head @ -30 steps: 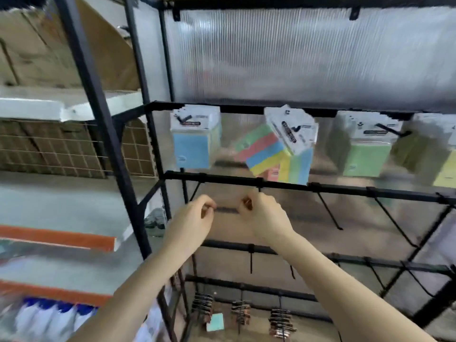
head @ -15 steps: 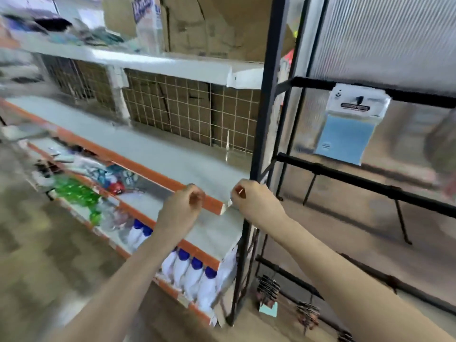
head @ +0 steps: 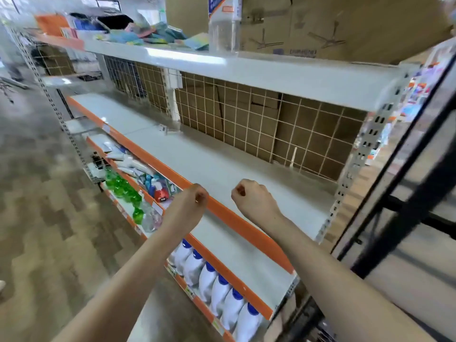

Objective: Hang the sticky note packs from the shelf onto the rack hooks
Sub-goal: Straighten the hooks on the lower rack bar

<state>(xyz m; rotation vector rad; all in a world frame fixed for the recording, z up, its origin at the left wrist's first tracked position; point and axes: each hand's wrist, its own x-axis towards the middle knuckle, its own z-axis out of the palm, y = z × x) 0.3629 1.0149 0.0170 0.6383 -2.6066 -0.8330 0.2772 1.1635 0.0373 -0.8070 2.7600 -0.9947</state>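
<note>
Since a second ago my view has swung off the black rack [head: 404,183], where packs already hung from the upper hooks, and onto the grey shelving unit beside it; I read that as turning back for more stock. Both hands came along in the same posture. The left hand [head: 195,198] and right hand [head: 251,196] are each curled into a loose fist holding nothing I can see, side by side but apart, hovering over the orange front lip of the middle shelf [head: 222,169]. Judging by that, I am between packs, with fingers tucked in while I travel. The sticky note packs [head: 148,37] lie in a loose colourful heap on the top shelf, far along it from the rack and well above the middle shelf, next to a clear plastic bottle [head: 223,23] and cardboard boxes [head: 333,25]. Below the middle shelf sit rows of white bottles with blue caps [head: 217,287] and green bottles [head: 121,186]. My next reach should go up and away from the rack, towards that heap.
</note>
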